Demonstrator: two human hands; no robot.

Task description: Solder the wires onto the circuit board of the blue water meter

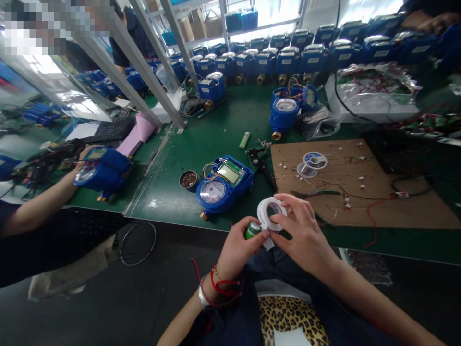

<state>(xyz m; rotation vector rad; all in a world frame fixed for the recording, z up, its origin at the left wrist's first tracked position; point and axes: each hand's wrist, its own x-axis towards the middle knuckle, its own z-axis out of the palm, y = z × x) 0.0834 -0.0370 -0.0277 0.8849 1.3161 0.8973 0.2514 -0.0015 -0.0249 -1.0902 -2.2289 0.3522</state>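
Note:
My left hand (239, 245) is closed around a green battery (253, 230), its silvery end showing above the fingers. A roll of white tape (265, 215) is held in my right hand (306, 228), thumb and fingers on its ring. The loose tape end (268, 243) hangs down between both hands, and my left thumb touches it. Just beyond my hands, a blue water meter (225, 185) lies on the green bench, its display and wiring exposed. Another green battery (245, 140) lies farther back, near a dark-handled hand tool (260, 161).
Right of me, a cardboard sheet (396, 202) bears a solder spool (312, 164) and wires. A small tin (188, 180) stands left of the meter. An opened meter (284, 110) and rows of blue meters (264, 60) stand behind. At left, a co-worker's arm (39, 204) reaches to another meter.

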